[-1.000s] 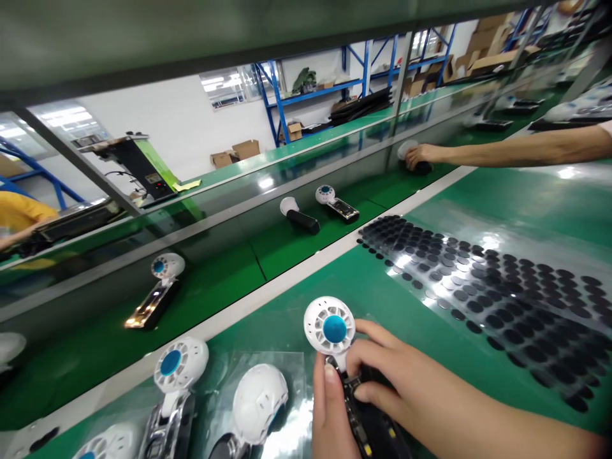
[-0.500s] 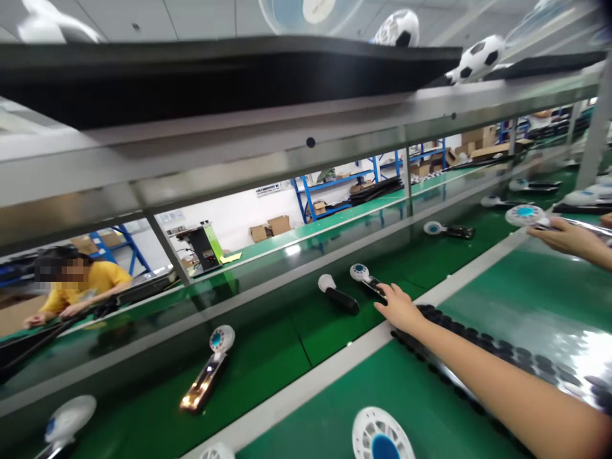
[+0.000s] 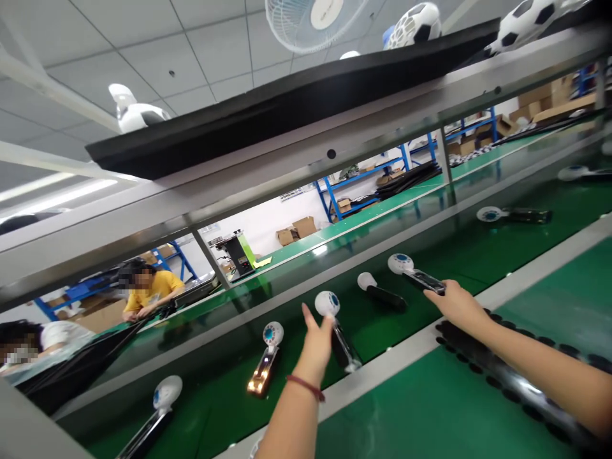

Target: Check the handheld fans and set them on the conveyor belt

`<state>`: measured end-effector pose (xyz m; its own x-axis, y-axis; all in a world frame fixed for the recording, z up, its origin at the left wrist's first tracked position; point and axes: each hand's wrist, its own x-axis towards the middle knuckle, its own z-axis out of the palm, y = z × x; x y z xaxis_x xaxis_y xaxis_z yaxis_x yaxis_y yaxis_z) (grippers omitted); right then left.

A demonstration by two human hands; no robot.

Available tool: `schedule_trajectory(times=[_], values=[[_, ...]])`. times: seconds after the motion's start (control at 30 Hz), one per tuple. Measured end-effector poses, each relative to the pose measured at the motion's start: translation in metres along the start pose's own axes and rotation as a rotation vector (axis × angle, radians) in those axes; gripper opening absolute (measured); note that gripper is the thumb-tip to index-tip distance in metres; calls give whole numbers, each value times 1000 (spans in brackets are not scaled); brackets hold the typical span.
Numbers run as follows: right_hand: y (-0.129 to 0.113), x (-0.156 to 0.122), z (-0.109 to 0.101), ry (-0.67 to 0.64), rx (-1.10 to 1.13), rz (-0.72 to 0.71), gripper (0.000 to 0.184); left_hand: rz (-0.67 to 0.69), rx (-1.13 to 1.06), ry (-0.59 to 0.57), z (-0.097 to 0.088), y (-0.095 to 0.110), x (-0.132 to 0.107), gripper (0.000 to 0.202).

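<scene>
My left hand, with a dark red band at the wrist, has its thumb and a finger spread. The thumb lies against the neck of a handheld device with a round white, blue-centred head and a dark handle, resting on the green belt. My right hand grips the handle end of another white-headed device; some of its fingers are hidden. Between them lies a device with a black handle. Left of my left hand, one device has glowing lights along its handle.
Further devices lie on the belt, one at the near left and one at the right. Strips edged with black discs lie under my right arm. A metal shelf crosses overhead. Two people sit across the line.
My view has swung left. My left hand has come into view beside a device now on the belt. My right hand keeps to its device's handle. Another person's hand at the right has left view.
</scene>
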<state>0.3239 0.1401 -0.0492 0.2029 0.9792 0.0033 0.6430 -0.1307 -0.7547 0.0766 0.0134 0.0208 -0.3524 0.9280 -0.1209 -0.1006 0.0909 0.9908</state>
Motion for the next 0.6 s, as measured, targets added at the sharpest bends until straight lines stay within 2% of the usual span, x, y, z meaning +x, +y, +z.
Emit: schedule_trajectory(times=[0.07,0.13,0.23,0.27,0.3,0.4,0.47,0.53,0.6], values=[[-7,-33,-7,-5,83,-70,37,35,0,22,11,6,16,84],[-13,-75,-10,-44,149,-169,44,31,-46,-29,32,1,7,75],[-12,-142,-9,-98,195,-316,43,-56,-180,-146,65,-16,-35,66],[-7,-163,-11,-109,213,-418,44,-86,-241,-153,72,-21,-51,65],[-1,-181,-14,-174,194,-506,47,-123,-310,-128,75,-25,-67,64],[26,-221,-34,-478,71,-713,61,-294,-437,38,66,-27,-108,60],[45,-235,-49,-676,-63,-770,65,-418,-367,91,53,-28,-128,60],[61,-243,-58,-784,-213,-767,61,-507,-225,64,43,-33,-141,63],[72,-249,-60,-782,-331,-742,57,-574,-170,22,38,-47,-148,58]])
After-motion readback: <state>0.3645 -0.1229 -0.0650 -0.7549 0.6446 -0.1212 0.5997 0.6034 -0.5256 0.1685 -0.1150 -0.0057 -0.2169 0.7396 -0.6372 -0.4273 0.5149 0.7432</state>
